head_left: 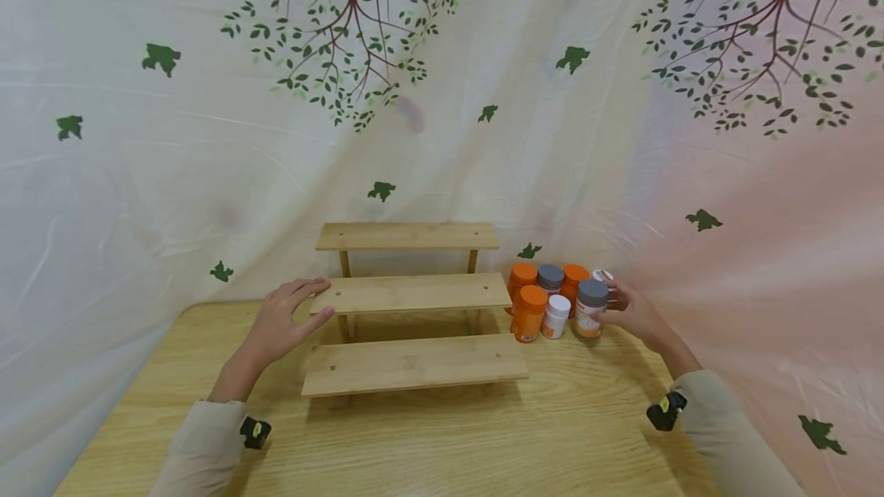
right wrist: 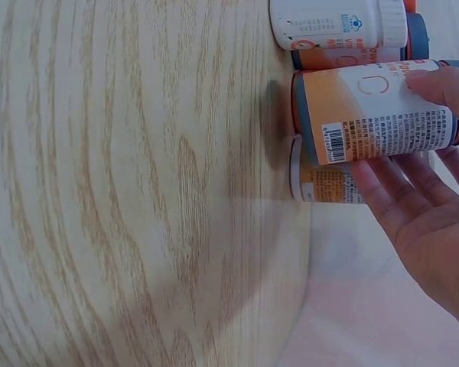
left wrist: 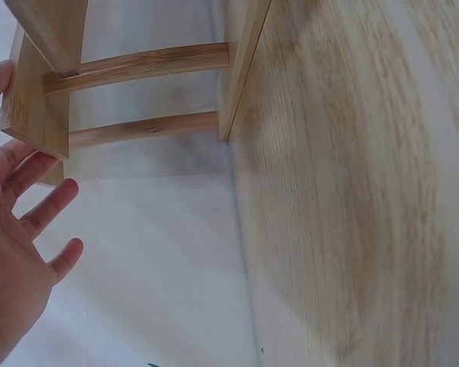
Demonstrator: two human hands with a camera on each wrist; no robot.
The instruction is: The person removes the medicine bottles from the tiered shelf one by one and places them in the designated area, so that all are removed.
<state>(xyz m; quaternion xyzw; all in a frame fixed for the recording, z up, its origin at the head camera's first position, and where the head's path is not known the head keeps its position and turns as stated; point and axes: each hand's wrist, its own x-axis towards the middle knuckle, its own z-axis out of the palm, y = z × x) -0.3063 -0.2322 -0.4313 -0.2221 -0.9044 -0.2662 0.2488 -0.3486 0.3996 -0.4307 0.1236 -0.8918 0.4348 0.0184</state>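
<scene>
My left hand (head_left: 279, 322) holds the left end of the middle board of a three-tier wooden rack (head_left: 417, 294), thumb at the front edge and fingertips at the back edge. In the left wrist view that hand (left wrist: 15, 237) has its ring and little fingers spread off the wood. At the right, my right hand (head_left: 638, 317) grips a grey-capped supplement bottle (head_left: 591, 311) from its right side. Its thumb lies on the orange-and-white label of this bottle (right wrist: 379, 115) in the right wrist view, with the other fingers round the far side.
Beside the rack's right end stand orange bottles (head_left: 529, 314), a small white bottle (head_left: 555, 317) and another grey-capped bottle (head_left: 549, 278). A white-capped bottle (head_left: 602, 275) is partly hidden behind the gripped one. A leaf-printed curtain (head_left: 276, 152) hangs behind the wooden table (head_left: 442, 443).
</scene>
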